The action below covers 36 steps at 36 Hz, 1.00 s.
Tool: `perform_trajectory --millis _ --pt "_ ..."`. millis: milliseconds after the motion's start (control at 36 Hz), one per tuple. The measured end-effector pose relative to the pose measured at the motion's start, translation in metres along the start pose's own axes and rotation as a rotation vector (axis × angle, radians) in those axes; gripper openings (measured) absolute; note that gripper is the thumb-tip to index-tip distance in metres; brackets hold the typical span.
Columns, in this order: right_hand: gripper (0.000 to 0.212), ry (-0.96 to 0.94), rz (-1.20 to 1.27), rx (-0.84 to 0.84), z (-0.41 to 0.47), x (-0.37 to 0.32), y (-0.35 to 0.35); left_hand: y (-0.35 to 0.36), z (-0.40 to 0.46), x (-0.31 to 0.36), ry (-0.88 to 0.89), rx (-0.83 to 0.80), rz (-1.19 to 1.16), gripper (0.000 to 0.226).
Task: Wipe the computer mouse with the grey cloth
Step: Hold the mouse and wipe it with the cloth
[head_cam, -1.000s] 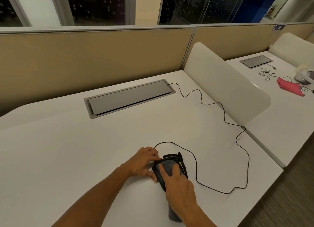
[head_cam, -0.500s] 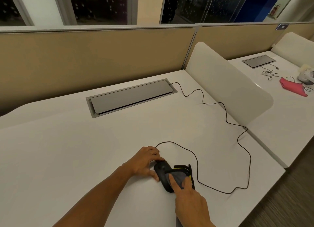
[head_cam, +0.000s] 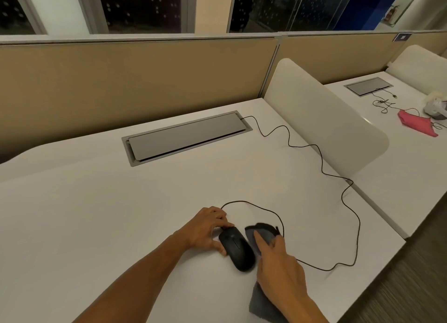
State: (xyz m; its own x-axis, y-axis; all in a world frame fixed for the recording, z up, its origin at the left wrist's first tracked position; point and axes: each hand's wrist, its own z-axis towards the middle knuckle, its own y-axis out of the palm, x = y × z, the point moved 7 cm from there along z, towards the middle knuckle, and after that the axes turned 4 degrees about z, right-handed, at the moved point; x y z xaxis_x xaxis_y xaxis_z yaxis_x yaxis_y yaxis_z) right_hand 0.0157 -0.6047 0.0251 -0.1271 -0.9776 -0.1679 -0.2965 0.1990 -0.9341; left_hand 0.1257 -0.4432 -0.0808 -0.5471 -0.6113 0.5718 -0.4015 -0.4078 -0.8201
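A black wired computer mouse (head_cam: 238, 249) lies on the white desk near its front edge, its whole top showing. My left hand (head_cam: 205, 229) grips the mouse at its front and left side. My right hand (head_cam: 278, 264) presses the grey cloth (head_cam: 264, 234) against the mouse's right side, forefinger stretched out on the cloth. The cloth's tail hangs out from under my wrist towards the desk's front edge. The mouse's black cable (head_cam: 321, 163) loops right and runs back to the desk's cable hatch.
A grey cable hatch (head_cam: 186, 137) is set into the white desk (head_cam: 96, 213) at the back. A white curved divider (head_cam: 321, 114) stands on the right. Beyond it, the neighbouring desk holds a pink cloth (head_cam: 416, 124), a cable and another hatch. The desk's edge drops off at right.
My right hand has slid the grey cloth off the mouse's top to its right side, so the mouse's black top is uncovered. My left hand has kept its hold on the mouse.
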Motion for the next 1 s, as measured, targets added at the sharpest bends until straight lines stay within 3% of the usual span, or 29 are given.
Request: perform_trajectory --millis 111,250,556,1000 --pt "0.072 -0.105 -0.111 0.009 0.008 -0.042 0.0 0.0 0.001 0.0 0.002 0.012 0.008 0.07" --pt "0.059 -0.171 -0.277 -0.062 0.014 -0.077 0.018 -0.004 0.0 0.004 0.016 0.047 0.033 0.06" --pt "0.046 -0.165 -0.325 -0.121 0.011 -0.081 0.028 -0.003 -0.001 0.004 0.034 0.125 0.111 0.046" --pt "0.075 -0.054 -0.265 -0.207 -0.008 -0.035 0.039 -0.005 -0.002 0.006 0.044 0.092 0.094 0.066"
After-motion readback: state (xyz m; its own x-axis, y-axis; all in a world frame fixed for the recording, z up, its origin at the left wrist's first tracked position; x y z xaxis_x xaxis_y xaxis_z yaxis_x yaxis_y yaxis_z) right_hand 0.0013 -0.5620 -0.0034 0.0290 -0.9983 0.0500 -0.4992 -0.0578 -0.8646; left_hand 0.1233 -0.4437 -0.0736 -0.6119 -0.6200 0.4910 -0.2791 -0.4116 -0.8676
